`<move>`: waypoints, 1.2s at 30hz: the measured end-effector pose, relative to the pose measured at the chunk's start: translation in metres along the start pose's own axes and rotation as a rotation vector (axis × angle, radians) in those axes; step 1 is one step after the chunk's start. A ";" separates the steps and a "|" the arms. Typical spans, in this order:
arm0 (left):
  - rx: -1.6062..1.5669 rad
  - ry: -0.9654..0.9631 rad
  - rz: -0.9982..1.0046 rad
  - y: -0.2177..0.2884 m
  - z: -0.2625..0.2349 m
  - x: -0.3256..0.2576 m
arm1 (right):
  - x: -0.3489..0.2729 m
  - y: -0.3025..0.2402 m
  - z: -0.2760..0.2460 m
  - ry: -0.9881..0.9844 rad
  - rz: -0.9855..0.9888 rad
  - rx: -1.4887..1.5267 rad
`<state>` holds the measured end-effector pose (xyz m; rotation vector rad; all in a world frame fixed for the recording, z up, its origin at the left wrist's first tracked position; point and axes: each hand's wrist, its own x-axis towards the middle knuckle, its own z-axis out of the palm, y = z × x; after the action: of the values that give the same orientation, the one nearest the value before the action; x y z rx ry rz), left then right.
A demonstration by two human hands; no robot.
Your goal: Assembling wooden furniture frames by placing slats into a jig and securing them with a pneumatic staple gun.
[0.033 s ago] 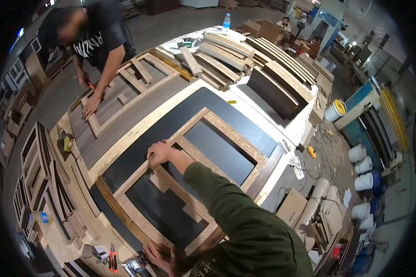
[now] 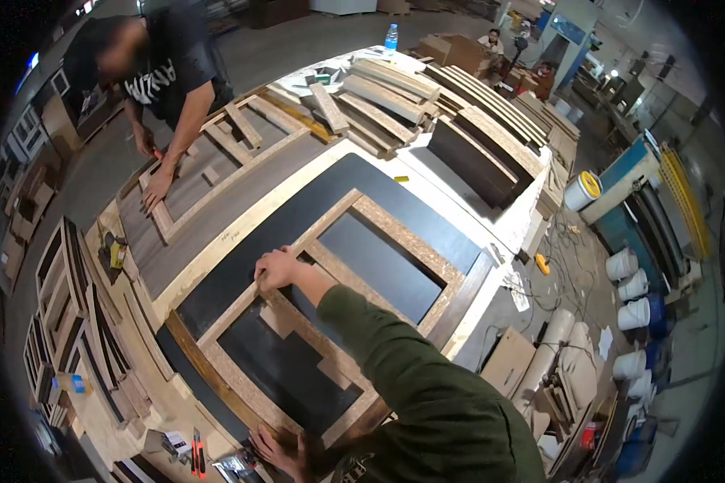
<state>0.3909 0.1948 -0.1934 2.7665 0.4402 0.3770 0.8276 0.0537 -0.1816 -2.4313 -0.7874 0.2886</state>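
A chipboard frame (image 2: pixel 403 233) with a cross rail lies on a black panel (image 2: pixel 379 181) on the workbench. My right hand (image 2: pixel 276 268), at the end of a green sleeve, rests on the frame's far left rail where the cross rail meets it, fingers curled over the edge. My left hand (image 2: pixel 278 449) lies with spread fingers on the frame's near corner, at the bottom of the view. Two small chipboard blocks (image 2: pixel 279 319) sit inside the near opening of the frame.
A person in a black shirt (image 2: pixel 165 60) leans over a second wooden frame (image 2: pixel 242 149) at the far left, one hand flat on it. Stacked boards (image 2: pixel 387 88) and dark panels (image 2: pixel 475 161) fill the far end. White buckets (image 2: pixel 632 286) stand on the right, stacked frames (image 2: pixel 64 322) on the left.
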 end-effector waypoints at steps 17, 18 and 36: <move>-0.006 -0.030 -0.054 -0.008 0.004 0.000 | 0.015 -0.004 -0.003 -0.099 0.056 0.011; -0.016 -0.003 -0.078 -0.005 0.001 0.003 | 0.018 -0.005 -0.001 -0.115 0.037 -0.017; -0.178 -0.059 -0.255 0.027 -0.015 -0.010 | 0.025 0.027 0.000 -0.194 -0.121 0.273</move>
<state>0.3837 0.1710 -0.1724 2.5032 0.6996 0.2575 0.8604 0.0501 -0.1981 -2.1131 -0.9105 0.5530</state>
